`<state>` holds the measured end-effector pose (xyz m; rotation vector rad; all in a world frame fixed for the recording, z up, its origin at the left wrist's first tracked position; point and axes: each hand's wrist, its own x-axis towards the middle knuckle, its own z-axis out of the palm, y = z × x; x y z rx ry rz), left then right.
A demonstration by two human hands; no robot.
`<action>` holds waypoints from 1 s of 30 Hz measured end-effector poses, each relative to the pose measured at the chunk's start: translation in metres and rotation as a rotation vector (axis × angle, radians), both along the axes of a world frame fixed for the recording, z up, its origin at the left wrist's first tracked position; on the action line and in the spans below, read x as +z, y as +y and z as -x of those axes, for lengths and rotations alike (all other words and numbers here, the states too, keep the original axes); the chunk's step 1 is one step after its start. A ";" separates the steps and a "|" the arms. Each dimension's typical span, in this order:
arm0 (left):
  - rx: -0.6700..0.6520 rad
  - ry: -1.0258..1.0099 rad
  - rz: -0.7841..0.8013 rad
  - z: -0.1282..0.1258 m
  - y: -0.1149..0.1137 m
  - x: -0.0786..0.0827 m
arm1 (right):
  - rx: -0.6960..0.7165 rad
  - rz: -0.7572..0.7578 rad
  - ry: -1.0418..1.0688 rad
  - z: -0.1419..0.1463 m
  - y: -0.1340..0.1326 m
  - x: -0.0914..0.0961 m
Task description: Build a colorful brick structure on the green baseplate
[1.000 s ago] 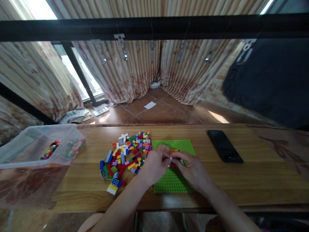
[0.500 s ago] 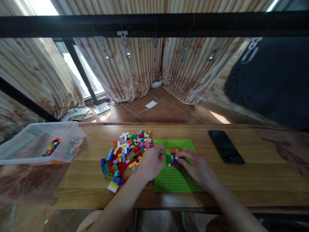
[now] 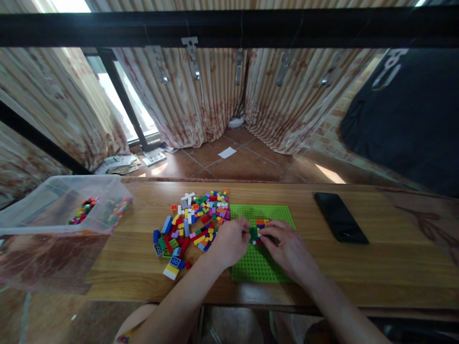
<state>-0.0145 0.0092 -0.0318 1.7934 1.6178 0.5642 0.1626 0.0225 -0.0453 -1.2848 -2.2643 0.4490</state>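
Observation:
A green studded baseplate [image 3: 258, 268] lies on the table in front of me. A low patch of joined bricks [image 3: 254, 234], with green, orange, blue, red and white in it, sits on its upper middle. My right hand [image 3: 289, 248] comes over this patch from the right, thumb and fingertips pinched on what looks like a small white brick [image 3: 261, 233]. At the patch's left side is my left hand [image 3: 231, 242], its fingers curled and closed. Whatever those fingers hold, if anything, is hidden. Part of the patch is covered by my right fingers.
Left of the baseplate spreads a pile of loose bricks [image 3: 186, 224] in many colours. A clear plastic bin [image 3: 46, 200] with more bricks stands at the table's left end. A black phone [image 3: 340, 217] lies to the right on the wooden table [image 3: 387, 267].
The view has shifted slightly. My right hand has moved in a little over the brick patch, covering more of its blue part. My left hand stays at the patch's left side.

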 end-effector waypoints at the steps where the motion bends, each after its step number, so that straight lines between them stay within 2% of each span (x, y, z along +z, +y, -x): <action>1: -0.004 0.005 -0.005 0.000 0.000 0.000 | 0.003 -0.010 -0.014 0.000 0.000 0.000; 9: -0.033 0.078 -0.059 -0.002 -0.003 0.004 | 0.044 -0.062 -0.233 0.007 -0.005 0.011; 21: 0.180 0.216 -0.002 -0.020 -0.006 0.003 | 0.035 -0.060 -0.438 0.016 -0.005 0.017; 25: 0.198 0.219 0.009 -0.023 -0.007 0.001 | 0.039 -0.076 -0.442 0.018 -0.003 0.016; 30: 0.183 0.222 0.012 -0.023 -0.009 0.001 | 0.057 -0.046 -0.318 0.016 0.000 0.012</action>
